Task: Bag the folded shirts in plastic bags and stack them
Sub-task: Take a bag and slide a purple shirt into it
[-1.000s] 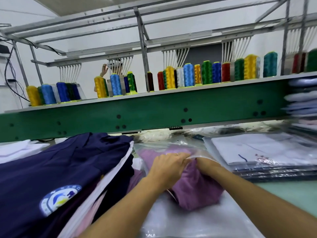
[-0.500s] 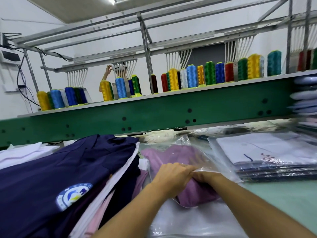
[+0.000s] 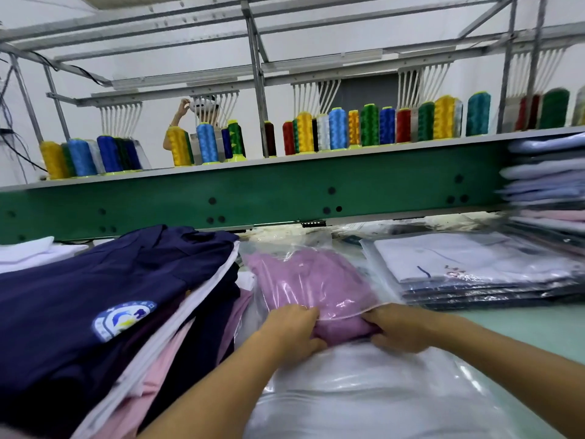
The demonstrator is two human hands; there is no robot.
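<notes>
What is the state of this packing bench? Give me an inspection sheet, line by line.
Surface: pale green table, mostly covered.
Job's things: purple shirt mostly inside clear plastic bag, near end sticking out; bagged stack at right; unbagged pile, navy on top, at left.
Clutter: loose clear plastic under the forearms.
Hands: left hand and right hand grip the bag's mouth.
Cables: dark wires by the far left wall.
Surroundings: thread cones on green shelf; another person behind.
</notes>
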